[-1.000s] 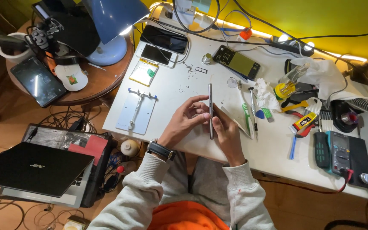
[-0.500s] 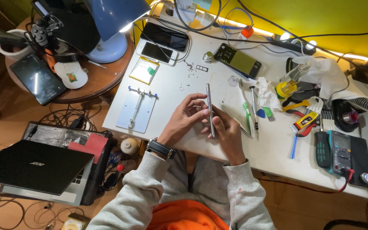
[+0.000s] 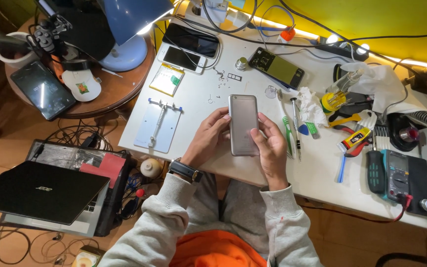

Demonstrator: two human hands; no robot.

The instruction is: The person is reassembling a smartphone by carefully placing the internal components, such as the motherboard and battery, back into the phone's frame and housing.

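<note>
Both my hands hold a grey smartphone [image 3: 243,123] above the front edge of the white workbench [image 3: 208,89], its metal back facing up. My left hand [image 3: 206,138] grips its left side, with a black wristwatch [image 3: 185,170] on that wrist. My right hand [image 3: 272,148] grips the lower right side, thumb lying on the phone's back. A green toothbrush [image 3: 287,134] and a slim screwdriver [image 3: 296,128] lie just to the right of my hands. A metal phone holder plate [image 3: 156,126] sits to the left.
Several other phones [image 3: 191,40] and an opened handset [image 3: 277,67] lie at the back among cables. A multimeter [image 3: 401,180], blue tweezers [image 3: 341,168] and crumpled tissue [image 3: 379,79] occupy the right. A round wooden side table [image 3: 100,94] and laptops [image 3: 40,190] sit left.
The phone was held on edge, seen as a thin strip; now it is turned flat with its back facing up. Both hands stay on it.
</note>
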